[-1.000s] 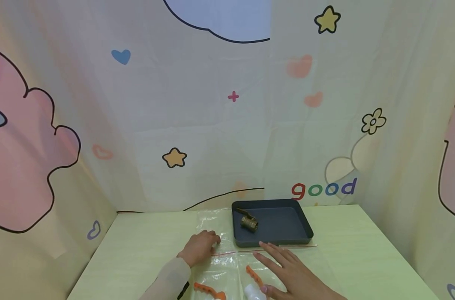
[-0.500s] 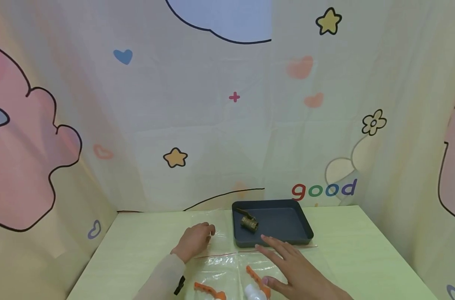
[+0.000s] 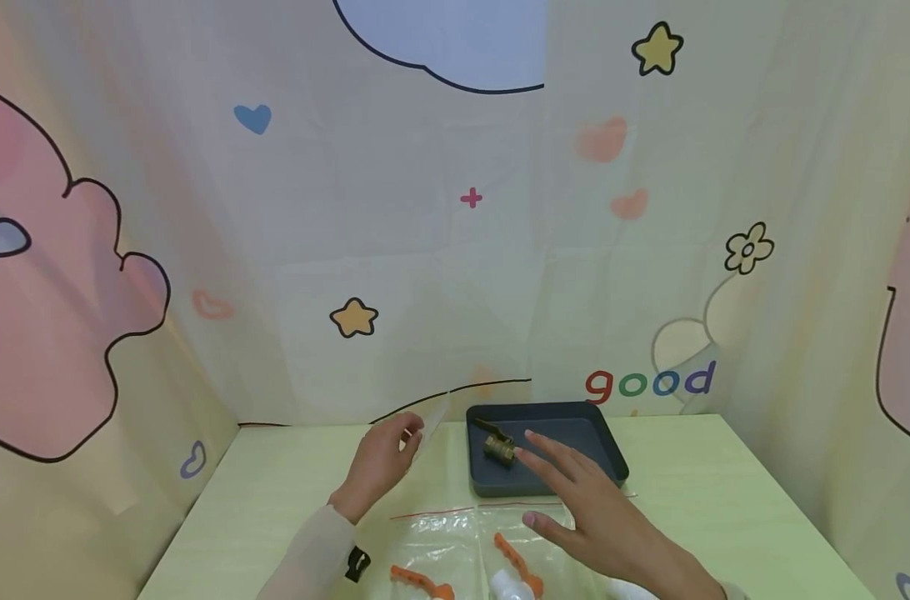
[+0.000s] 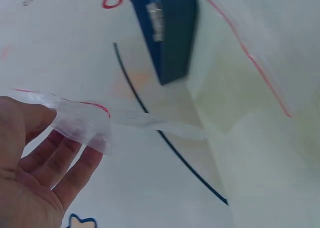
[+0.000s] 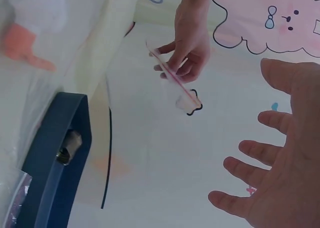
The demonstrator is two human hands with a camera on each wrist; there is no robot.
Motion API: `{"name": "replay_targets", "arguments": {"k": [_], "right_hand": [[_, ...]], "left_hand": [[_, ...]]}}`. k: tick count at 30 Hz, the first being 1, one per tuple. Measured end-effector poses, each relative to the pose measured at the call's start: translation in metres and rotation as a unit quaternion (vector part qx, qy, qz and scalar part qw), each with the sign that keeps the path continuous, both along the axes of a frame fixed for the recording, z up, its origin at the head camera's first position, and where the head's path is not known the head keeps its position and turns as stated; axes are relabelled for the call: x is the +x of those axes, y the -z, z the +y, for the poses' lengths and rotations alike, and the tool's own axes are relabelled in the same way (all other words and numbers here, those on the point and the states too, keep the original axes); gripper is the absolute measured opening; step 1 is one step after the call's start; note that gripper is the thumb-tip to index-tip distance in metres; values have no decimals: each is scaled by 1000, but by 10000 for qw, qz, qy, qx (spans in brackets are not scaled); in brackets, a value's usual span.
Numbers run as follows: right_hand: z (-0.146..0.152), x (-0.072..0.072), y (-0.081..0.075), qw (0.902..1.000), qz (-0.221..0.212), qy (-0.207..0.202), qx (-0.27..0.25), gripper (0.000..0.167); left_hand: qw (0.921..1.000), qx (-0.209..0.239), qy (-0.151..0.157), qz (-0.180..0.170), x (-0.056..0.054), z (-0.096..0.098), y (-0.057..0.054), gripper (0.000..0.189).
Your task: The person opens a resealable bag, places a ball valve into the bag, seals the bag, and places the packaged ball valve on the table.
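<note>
My left hand (image 3: 380, 458) pinches a clear zip bag (image 4: 82, 120) between thumb and fingers. The bag hangs thin and flat, raised off the table left of the dark tray (image 3: 575, 454), and its red zip line shows along the top in the left wrist view. Inside the tray, at its left end, lies a brass valve (image 3: 499, 450) with a lever. My right hand (image 3: 593, 512) hovers with fingers spread, overlapping the tray's front edge in the head view. Nothing is in its grasp; the right wrist view shows the bare palm side (image 5: 300, 158).
Flat clear zip bags (image 3: 443, 542) with red zip lines lie in front of the tray. Two white pieces with orange levers (image 3: 417, 578) are at the near edge among them. A printed curtain (image 3: 312, 208) rises behind the table (image 3: 725, 500).
My left hand has lifted the clear bag off the table, moving up and slightly left. My right hand has risen a little, its fingers still spread.
</note>
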State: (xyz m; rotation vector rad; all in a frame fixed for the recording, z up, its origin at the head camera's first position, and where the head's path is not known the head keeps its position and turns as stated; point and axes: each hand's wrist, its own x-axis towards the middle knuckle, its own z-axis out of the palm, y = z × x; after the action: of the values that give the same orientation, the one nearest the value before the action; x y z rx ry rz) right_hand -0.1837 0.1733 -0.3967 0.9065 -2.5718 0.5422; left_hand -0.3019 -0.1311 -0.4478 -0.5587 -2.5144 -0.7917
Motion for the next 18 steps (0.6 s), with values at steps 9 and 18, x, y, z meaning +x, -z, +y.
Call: {"name": "replay_targets", "arguments": {"k": [9, 18], "right_hand": [[-5, -3, -17, 9976, 510, -67, -454, 70], [-15, -6, -35, 9921, 819, -170, -936, 71]], "left_hand": [[9921, 1186, 316, 270, 23, 16, -32, 10], [9803, 1830, 509, 545, 53, 34, -58, 12]]}}
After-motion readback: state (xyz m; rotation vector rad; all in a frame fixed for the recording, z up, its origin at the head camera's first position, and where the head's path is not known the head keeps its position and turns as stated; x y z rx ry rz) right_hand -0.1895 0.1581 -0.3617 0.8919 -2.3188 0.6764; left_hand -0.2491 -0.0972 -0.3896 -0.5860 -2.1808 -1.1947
